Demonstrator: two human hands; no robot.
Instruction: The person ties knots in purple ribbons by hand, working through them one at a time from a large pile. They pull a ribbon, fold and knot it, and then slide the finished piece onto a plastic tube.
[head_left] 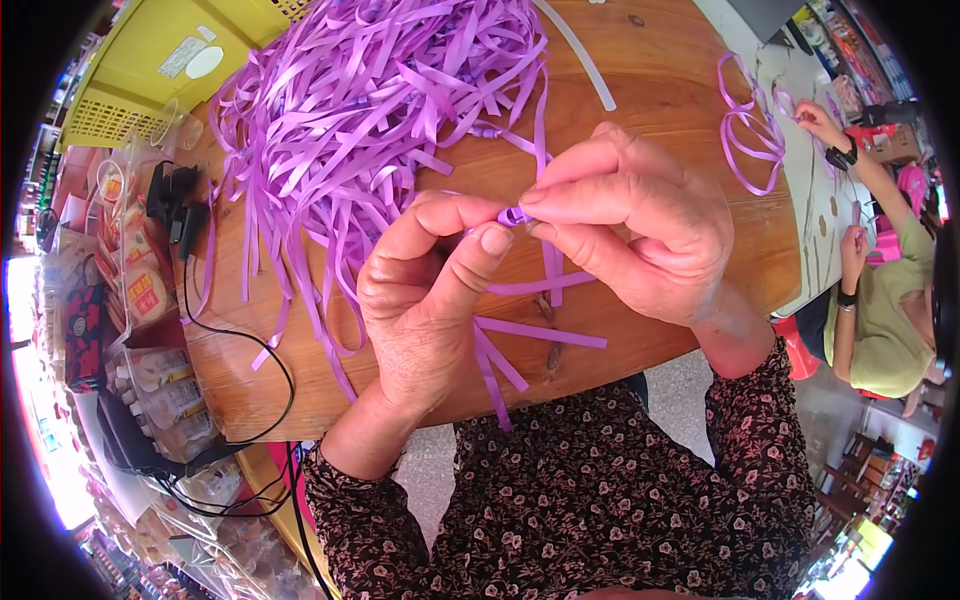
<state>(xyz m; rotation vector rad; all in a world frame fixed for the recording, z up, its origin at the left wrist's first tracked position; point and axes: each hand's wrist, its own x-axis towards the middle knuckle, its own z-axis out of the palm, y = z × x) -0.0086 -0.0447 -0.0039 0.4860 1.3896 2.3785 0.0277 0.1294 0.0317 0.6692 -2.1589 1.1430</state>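
Note:
Over the wooden table, my left hand (425, 290) and my right hand (640, 220) meet fingertip to fingertip. Between them is a small folded bit of purple ribbon (513, 215), pinched by the left thumb and forefinger on one side and by the right fingers on the other. Loose purple ribbon ends trail below my left hand towards the table's front edge. A large heap of purple ribbons (390, 90) lies just beyond my hands, with many strips hanging towards me. The fingers partly cover the folded piece, so its exact form is hard to see.
At the left of the wooden table (680, 90) lies a black corded tool (178, 205). A yellow crate (170, 60) stands at the far left, and a translucent white stick (580, 55) lies beyond the heap. Across on the right, a person (885, 300) handles purple ribbon at a white table.

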